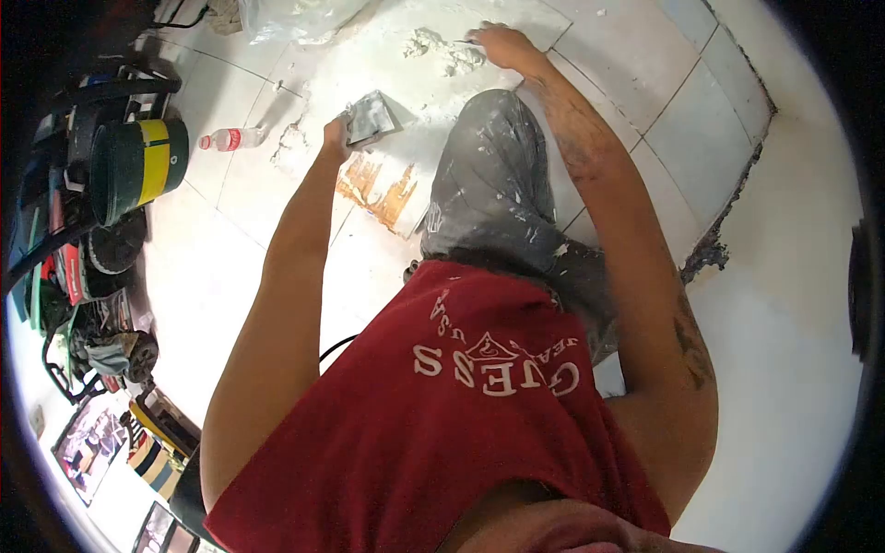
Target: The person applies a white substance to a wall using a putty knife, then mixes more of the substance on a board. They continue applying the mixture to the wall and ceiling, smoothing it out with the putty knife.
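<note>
My left hand (337,136) is closed on a flat, square metal plastering blade (370,118) smeared with white, held just over the floor. At the top, my right hand (505,44) is closed beside a lumpy heap of white putty (447,53). A thin dark edge sticks out from its fingers toward the heap; the rest of that tool is hidden by the hand. The putty lies on a whitened board or sheet (341,69) on the tiles. Near my left hand, a brown, torn-looking patch (380,195) shows at the sheet's lower edge.
A plastic bottle with a red label (230,139) lies on the tiled floor (217,253) to the left. Past it stand a dark green bucket with a yellow band (143,166) and piled gear. A clear plastic bag (300,18) is at the top. A wall (802,212) runs along the right.
</note>
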`<action>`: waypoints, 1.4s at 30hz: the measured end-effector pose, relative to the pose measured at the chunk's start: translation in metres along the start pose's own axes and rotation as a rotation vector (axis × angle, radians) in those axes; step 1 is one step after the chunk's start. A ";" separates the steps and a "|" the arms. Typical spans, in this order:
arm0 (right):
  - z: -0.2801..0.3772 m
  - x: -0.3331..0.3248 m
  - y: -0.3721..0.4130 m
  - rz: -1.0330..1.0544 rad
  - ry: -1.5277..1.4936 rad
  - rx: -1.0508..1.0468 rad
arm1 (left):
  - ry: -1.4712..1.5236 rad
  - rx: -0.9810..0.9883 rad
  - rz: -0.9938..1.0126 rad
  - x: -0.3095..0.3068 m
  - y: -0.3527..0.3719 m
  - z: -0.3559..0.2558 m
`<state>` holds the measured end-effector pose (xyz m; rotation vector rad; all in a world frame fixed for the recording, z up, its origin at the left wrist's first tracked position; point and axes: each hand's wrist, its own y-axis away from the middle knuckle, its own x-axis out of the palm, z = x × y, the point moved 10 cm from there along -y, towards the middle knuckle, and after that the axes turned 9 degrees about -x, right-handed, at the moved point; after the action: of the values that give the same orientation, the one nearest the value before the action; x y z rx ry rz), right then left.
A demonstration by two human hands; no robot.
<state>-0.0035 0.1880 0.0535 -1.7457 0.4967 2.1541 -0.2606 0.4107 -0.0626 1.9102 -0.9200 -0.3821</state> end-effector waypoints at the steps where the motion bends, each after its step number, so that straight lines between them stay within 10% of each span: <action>1: 0.004 0.002 -0.007 0.004 -0.007 -0.009 | 0.019 -0.001 0.025 -0.001 -0.004 0.002; 17: 0.064 0.016 -0.110 0.076 -0.175 -0.021 | 0.045 0.054 -0.062 -0.020 -0.017 0.005; 26: 0.110 0.005 -0.073 0.053 0.033 -0.422 | 0.032 0.037 -0.080 -0.028 -0.018 0.006; 42: 0.057 -0.026 -0.003 0.046 0.012 -0.305 | 0.040 0.038 -0.099 -0.026 -0.012 0.008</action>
<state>-0.0469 0.2159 0.0899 -1.9180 0.2200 2.3541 -0.2773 0.4277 -0.0802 1.9960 -0.8141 -0.3858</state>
